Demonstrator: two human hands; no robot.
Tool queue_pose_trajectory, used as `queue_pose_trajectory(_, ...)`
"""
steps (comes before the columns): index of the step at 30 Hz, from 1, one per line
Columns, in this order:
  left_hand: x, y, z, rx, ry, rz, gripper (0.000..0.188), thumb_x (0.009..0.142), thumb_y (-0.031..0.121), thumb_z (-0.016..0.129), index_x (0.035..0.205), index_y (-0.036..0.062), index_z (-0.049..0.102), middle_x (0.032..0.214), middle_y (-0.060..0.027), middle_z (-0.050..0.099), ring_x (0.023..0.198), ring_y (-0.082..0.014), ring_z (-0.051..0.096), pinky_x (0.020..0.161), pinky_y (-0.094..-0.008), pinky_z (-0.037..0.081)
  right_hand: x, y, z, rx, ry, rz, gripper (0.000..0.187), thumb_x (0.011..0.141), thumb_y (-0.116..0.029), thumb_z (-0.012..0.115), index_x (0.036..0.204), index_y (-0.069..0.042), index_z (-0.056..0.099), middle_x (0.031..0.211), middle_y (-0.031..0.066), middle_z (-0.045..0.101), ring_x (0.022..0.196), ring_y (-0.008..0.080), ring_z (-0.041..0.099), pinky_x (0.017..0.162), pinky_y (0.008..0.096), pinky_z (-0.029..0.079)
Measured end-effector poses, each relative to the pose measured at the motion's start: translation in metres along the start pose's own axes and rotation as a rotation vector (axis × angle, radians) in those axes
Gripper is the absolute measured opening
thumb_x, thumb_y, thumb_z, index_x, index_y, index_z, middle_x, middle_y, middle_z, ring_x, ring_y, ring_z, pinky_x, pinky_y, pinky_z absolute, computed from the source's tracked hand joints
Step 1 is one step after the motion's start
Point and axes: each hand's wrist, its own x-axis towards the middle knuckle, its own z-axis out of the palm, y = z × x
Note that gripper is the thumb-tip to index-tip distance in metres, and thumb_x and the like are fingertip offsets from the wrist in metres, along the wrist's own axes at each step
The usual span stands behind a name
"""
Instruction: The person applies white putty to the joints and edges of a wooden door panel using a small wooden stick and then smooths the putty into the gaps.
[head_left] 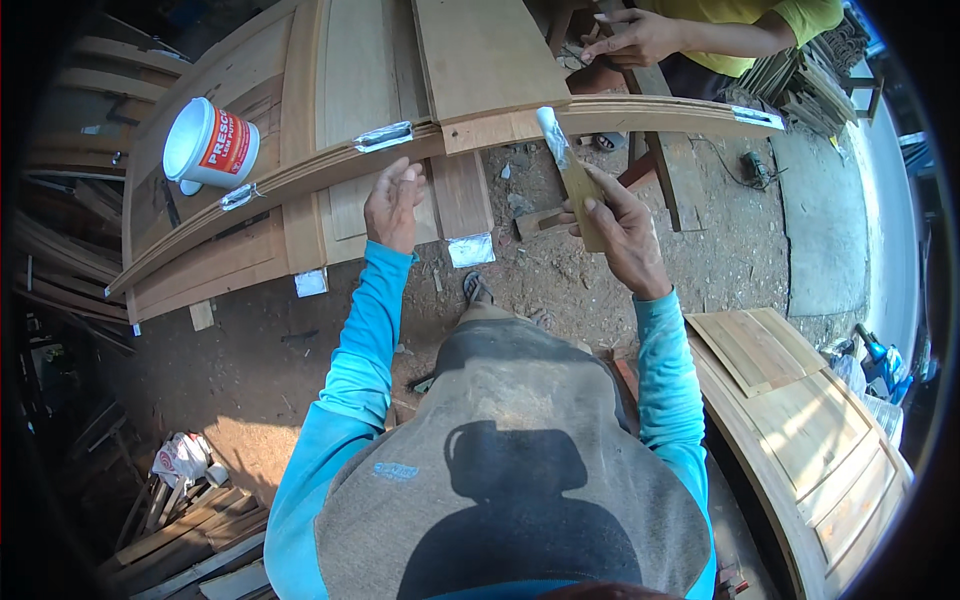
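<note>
Right hand: it was closed around a flat wooden stick [583,195], with the thumb pressed on its face; this was the right one of the two hands [628,232].
Stick: it pointed away from the person, and its far end carried white paste [550,128]; this end lay over the edge of the long narrow board [660,112], but I could not tell if it touched.
Left hand: the left hand [395,205] was partly open with bent fingers, just beside the same board, and nothing was seen in its hold.
Board: it ran across the wooden panels [360,60], and three white patches [385,136] were along it.
Tub: a white tub [177,140] with a red label stood on the panels, to the left.
Other person: a bare hand [640,38] was at the far side, near the board.
</note>
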Motion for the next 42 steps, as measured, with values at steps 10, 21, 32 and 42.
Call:
queue_pose_trajectory(10, -0.029, -0.067, -0.028, 0.033, -0.111, -0.089, 0.044, 0.112, 0.025, 0.062, 0.145, -0.0031, 0.057, 0.134, -0.0171, 0.069, 0.12, -0.0234, 0.069, 0.103, -0.0356, 0.056, 0.031, -0.033, 0.083, -1.45, 0.073, -0.402, 0.051, 0.095, -0.008, 0.064, 0.145, -0.012, 0.064, 0.112, 0.0184, 0.066, 0.105, 0.038, 0.066, 0.09, 0.0519, 0.054)
queue_pose_trajectory(21, -0.054, -0.067, -0.054, 0.095, -0.11, -0.069, 0.039, 0.11, 0.018, 0.064, 0.143, -0.0028, 0.059, 0.129, -0.0153, 0.071, 0.119, -0.0192, 0.068, 0.104, -0.0335, 0.054, 0.033, -0.04, 0.093, -1.272, -0.027, -0.166, 0.053, 0.096, -0.007, 0.063, 0.149, -0.014, 0.062, 0.109, 0.0189, 0.06, 0.103, 0.0384, 0.063, 0.09, 0.0529, 0.053)
queue_pose_trajectory(32, -0.02, -0.008, -0.049, 0.295, -0.224, 0.178, 0.041, 0.105, 0.01, 0.067, 0.144, -0.0033, 0.059, 0.13, -0.0177, 0.071, 0.119, -0.0221, 0.07, 0.103, -0.0354, 0.056, 0.028, -0.03, 0.096, -1.303, 0.12, -0.161, 0.048, 0.103, -0.023, 0.067, 0.149, -0.012, 0.06, 0.104, 0.0199, 0.061, 0.097, 0.0388, 0.064, 0.081, 0.0505, 0.055)
queue_pose_trajectory(42, 0.225, 0.033, 0.045, 0.39, -0.121, -0.11, 0.108, 0.092, 0.056, 0.074, 0.164, -0.0097, 0.027, 0.16, -0.0364, 0.045, 0.152, -0.0472, 0.043, 0.127, -0.044, 0.036, 0.036, -0.044, 0.139, -1.296, 0.066, -0.077, 0.046, 0.1, -0.017, 0.066, 0.145, -0.01, 0.063, 0.102, 0.0201, 0.062, 0.092, 0.0393, 0.068, 0.077, 0.0512, 0.056)
